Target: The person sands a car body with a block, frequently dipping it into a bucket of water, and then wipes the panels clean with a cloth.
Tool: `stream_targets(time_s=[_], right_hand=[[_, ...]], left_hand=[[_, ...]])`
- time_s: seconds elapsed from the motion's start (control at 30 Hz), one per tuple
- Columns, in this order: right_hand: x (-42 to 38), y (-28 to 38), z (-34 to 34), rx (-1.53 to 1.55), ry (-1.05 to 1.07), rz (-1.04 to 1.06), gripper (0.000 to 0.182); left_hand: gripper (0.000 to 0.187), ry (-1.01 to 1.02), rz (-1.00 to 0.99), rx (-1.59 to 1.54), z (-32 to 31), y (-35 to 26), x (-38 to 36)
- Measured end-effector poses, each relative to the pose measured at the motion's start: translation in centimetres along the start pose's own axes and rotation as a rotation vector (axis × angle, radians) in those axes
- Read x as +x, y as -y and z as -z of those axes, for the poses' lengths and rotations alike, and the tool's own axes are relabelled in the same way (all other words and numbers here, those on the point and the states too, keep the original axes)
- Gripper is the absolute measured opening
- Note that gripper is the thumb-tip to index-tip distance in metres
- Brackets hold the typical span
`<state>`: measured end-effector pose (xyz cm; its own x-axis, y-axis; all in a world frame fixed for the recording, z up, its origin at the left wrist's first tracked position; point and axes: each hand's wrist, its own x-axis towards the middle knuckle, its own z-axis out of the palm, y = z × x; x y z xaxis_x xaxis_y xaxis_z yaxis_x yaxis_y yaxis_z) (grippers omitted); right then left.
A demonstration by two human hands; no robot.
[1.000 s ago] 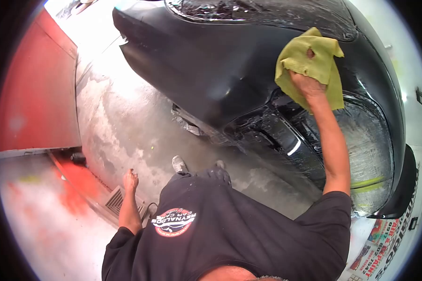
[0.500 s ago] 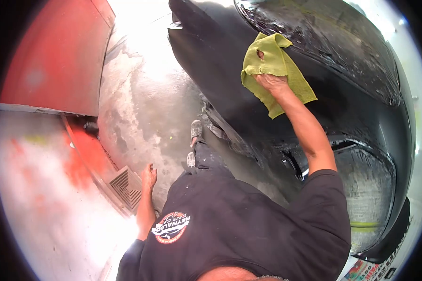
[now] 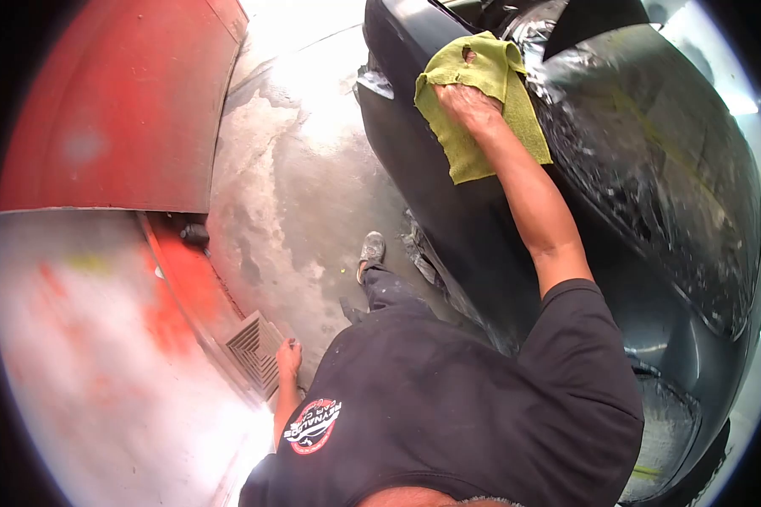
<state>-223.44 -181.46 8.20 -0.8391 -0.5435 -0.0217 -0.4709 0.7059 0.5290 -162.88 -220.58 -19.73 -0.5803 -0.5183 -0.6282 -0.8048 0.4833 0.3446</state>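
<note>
A yellow-green cloth (image 3: 516, 127) with a small hole lies against the dark car body panel (image 3: 423, 160) at the upper middle. My right hand (image 3: 472, 108) is on the cloth, its fingers partly under a fold, pressing it to the panel. Down at the lower left, my left hand (image 3: 289, 355) hangs beside my body near a square floor or wall vent (image 3: 254, 353). Its fingers look curled, but whether anything is between them is too small to tell.
Plastic film (image 3: 651, 152) covers the car's glass at the right. A red panel (image 3: 127, 110) stands at the upper left, above a paint-marked white wall (image 3: 84, 313). Grey concrete floor (image 3: 313, 194) runs between it and the car, with my shoe (image 3: 372, 247) on it.
My right hand and the cloth have moved forward along the car panel toward its far end. The view has shifted with my body, and my left hand appears lower and slightly further right.
</note>
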Motion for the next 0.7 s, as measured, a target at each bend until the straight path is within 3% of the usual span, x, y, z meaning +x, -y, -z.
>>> stream_targets(time_s=[0.13, 0.23, 0.27, 0.3, 0.37, 0.4, 0.47, 0.57, 0.63, 0.7], right_hand=[[9.8, -0.1, -0.9, 0.063, 0.007, 0.076, 0.039], [18.5, 0.2, -5.3, 0.396, -0.136, -0.014, 0.039], [20.4, 1.0, -5.6, 0.32, -0.33, -0.076, 0.039], [23.6, 0.5, -5.7, 0.547, -0.058, -0.015, 0.038], [27.6, 0.0, -3.7, 0.753, 0.104, -0.095, 0.033], [29.6, 0.9, -5.0, 0.732, -0.197, -0.237, 0.032], [30.6, -0.3, -0.5, 0.77, 0.173, -0.128, 0.032], [36.4, 1.8, -4.5, 0.683, 0.049, -0.184, 0.029], [34.7, 1.2, -2.0, 0.684, 0.078, -0.146, 0.021], [33.9, 2.2, -5.7, 0.324, -0.043, 0.107, 0.011]], left_hand=[[0.038, -0.088, -0.085, -0.054, 3.5, -8.3, 3.2], [0.04, -0.109, -0.095, -0.102, 5.8, -13.3, 5.2], [0.04, -0.116, -0.092, -0.123, 6.8, -14.4, 5.1], [0.041, -0.123, -0.095, -0.141, 7.6, -15.7, 4.8], [0.041, -0.133, -0.114, -0.153, 8.5, -17.2, 5.0], [0.041, -0.136, -0.128, -0.146, 8.8, -17.0, 4.7], [0.039, -0.142, -0.096, -0.098, 8.6, -15.9, 4.3], [0.038, -0.056, -0.013, -0.018, 8.5, -13.4, 3.5], [0.038, 0.03, 0.069, 0.066, 8.3, -11.8, 2.9], [0.041, 0.055, 0.073, 0.104, 7.8, -11.0, 3.1]])
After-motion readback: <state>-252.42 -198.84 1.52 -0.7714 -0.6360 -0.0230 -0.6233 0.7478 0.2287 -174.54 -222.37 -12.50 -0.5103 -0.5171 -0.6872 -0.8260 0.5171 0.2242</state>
